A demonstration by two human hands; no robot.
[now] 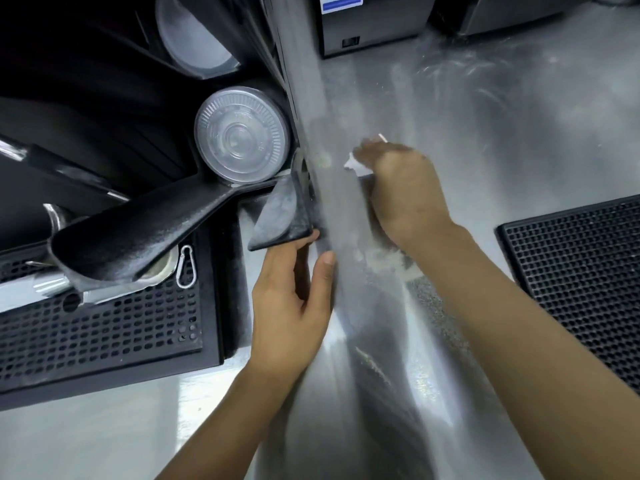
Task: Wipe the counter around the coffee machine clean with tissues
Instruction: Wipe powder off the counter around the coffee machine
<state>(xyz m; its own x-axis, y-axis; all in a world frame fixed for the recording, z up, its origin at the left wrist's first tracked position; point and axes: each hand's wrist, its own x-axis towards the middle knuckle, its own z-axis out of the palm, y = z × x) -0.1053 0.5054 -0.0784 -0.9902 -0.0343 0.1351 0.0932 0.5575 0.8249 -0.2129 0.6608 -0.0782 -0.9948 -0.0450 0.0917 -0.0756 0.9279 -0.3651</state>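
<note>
Nearest us on the steel desk [104,438], our left hand [291,306] lies with fingers straight, tips touching the lower edge of a tilted black plate [282,216] at the corner of the coffee machine [104,323]. Just beyond, our right hand [405,192] bunches its fingers round the tissue [356,163], pressed on the desk beside the machine. A black mat [588,271] lies right; a clear lid [242,133] sits farther back
</note>
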